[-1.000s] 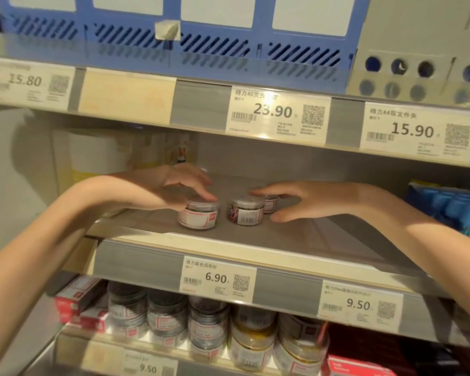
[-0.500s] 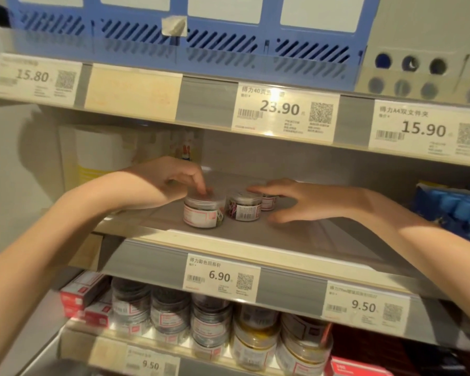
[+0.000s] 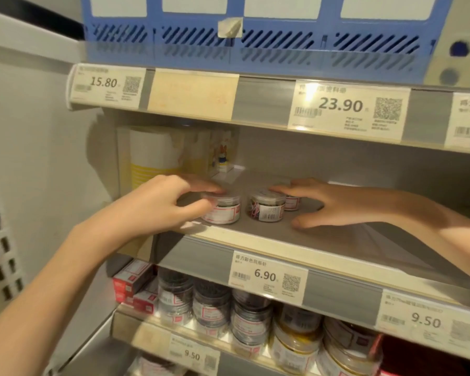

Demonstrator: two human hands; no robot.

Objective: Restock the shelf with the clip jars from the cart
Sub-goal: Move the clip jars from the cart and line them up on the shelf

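Clip jars — three on the shelf; left hand grips one, right hand fingers spread, touching another.

Left arm is extended from 7 o'clock toward centre; left hand is curled, fingers and thumb closed in a grip. Right arm is extended from 3 o'clock; right hand is held flat, palm down, fingers straight and spread, pointing toward 9 o'clock.

Grey shelf at mid-frame carries three clip jars near its front-left edge.
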